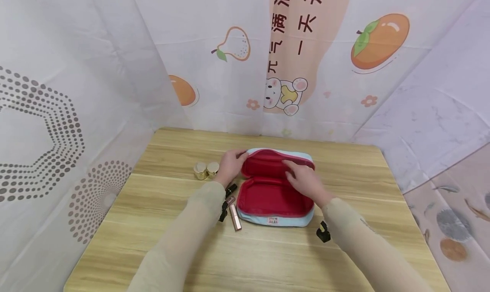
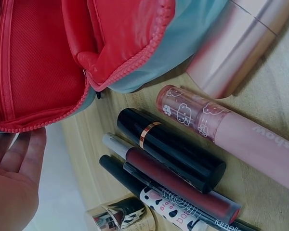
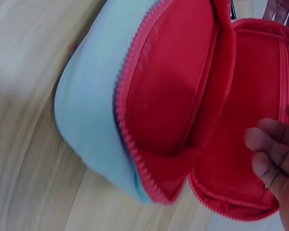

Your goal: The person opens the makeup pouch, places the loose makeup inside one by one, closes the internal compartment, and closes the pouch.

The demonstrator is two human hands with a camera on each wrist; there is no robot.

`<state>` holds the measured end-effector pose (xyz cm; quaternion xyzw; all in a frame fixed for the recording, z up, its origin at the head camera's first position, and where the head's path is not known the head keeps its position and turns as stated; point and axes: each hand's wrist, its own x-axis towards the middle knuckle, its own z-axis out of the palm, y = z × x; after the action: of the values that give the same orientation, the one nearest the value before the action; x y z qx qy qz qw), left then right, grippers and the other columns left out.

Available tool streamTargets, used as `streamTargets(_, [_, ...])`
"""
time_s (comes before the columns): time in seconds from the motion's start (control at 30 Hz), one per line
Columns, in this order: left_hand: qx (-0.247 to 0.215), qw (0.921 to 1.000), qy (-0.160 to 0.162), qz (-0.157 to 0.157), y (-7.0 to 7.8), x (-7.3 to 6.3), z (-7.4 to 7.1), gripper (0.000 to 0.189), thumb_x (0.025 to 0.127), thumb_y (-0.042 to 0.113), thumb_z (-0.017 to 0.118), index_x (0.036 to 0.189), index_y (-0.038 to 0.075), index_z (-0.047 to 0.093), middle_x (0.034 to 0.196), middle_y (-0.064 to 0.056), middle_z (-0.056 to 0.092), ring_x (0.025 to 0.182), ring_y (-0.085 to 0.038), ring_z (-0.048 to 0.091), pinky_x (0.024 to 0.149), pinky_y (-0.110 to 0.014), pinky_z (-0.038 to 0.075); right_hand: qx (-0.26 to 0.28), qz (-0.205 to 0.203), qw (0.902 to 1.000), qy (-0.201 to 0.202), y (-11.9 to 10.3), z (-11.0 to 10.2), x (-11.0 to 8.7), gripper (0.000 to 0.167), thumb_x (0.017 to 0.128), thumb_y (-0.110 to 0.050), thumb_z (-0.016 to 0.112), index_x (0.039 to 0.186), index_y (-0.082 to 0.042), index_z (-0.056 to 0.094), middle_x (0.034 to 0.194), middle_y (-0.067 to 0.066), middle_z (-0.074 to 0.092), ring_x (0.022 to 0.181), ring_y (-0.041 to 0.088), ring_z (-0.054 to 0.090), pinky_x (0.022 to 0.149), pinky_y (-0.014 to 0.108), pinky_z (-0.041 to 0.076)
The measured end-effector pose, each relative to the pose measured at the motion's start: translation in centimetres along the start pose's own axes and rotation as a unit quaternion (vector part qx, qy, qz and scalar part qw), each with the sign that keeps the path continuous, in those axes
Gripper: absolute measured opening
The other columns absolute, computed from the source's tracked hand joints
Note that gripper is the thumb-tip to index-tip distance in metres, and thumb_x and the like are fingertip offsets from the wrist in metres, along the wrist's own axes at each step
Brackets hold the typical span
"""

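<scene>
A light blue cosmetic bag (image 1: 275, 198) with a red lining lies unzipped, its lid (image 3: 260, 86) raised at the back. My left hand (image 1: 229, 166) holds the lid's left edge; in the left wrist view its fingers (image 2: 31, 159) lie behind the red zipper rim. My right hand (image 1: 306, 181) reaches over the bag in front of the lid's lining. Its fingers (image 3: 274, 149) are loosely bent beside the lid's inner zipper, with nothing visible between them. The bag's lower half shows its red floor in the head view.
Left of the bag lie a rose-gold tube (image 2: 241, 43), a pink lip gloss (image 2: 245, 134), a black lipstick (image 2: 171, 149), a dark red lip tube (image 2: 178, 183) and a cow-patterned pen (image 2: 168, 207). Two gold-based jars (image 1: 200, 171) stand beyond my left wrist. Fabric curtains surround the wooden table (image 1: 153, 215).
</scene>
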<state>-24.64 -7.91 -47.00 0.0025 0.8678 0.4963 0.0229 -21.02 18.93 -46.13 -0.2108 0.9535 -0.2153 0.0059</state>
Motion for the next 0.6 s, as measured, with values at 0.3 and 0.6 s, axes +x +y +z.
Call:
streamTargets(0.3, [-0.003,1.0000,-0.001,0.006,-0.2,0.1,-0.1,0.030,0.103,0.027,0.064,0.126,0.010,0.073,0.124,-0.009,0.073,0.122,-0.024,0.064,0.104,-0.041,0.052,0.039,0.061,0.9973,-0.014,-0.9,0.7,0.8,0.027,0.101,-0.013,0.061,0.127,-0.004,0.058,0.071,0.003,0.063,0.055,0.015,0.053,0.059,0.031,0.049])
streamTargets(0.6, [-0.010,0.9999,-0.001,-0.008,-0.3,0.3,-0.1,0.031,0.102,0.028,0.065,0.126,0.011,0.074,0.126,-0.009,0.072,0.125,-0.024,0.062,0.105,-0.041,0.051,-0.037,0.056,0.9977,0.013,0.2,0.7,0.1,0.025,0.098,-0.009,0.060,0.122,-0.004,0.061,0.066,0.005,0.062,0.051,0.018,0.051,0.051,0.033,0.046])
